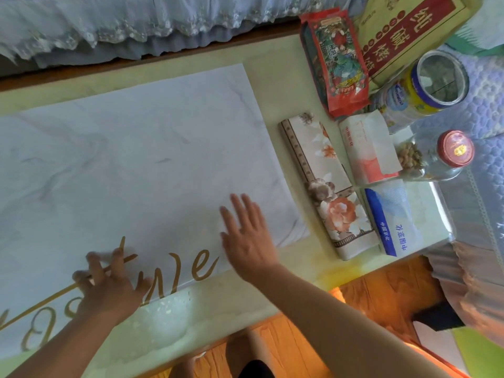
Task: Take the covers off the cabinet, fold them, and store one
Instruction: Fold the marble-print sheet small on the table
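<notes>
The marble-patterned cover (131, 165) lies spread flat on the pale tabletop (272, 77), filling the left and centre of the frame; gold script runs along its lower edge. My left hand (109, 285) rests on that lettering at lower left, fingers spread and bent, tips pressing the cloth. My right hand (245, 238) lies flat near the cover's lower right corner, fingers straight and together, palm down on the fabric. Neither hand pinches anything.

Just right of the cover, apart from it, lies a folded floral cover (327, 186), long and narrow. Beside that, further right, sit two tissue packs: a red-and-white one (368, 148) and a blue-and-white one (392, 222). At upper right stand a red snack bag (338, 64), a yellow box with red print (409, 31), a clear-lidded can (425, 91) and a red-capped jar (441, 156). Lace-trimmed fabric (109, 25) crosses the top.
</notes>
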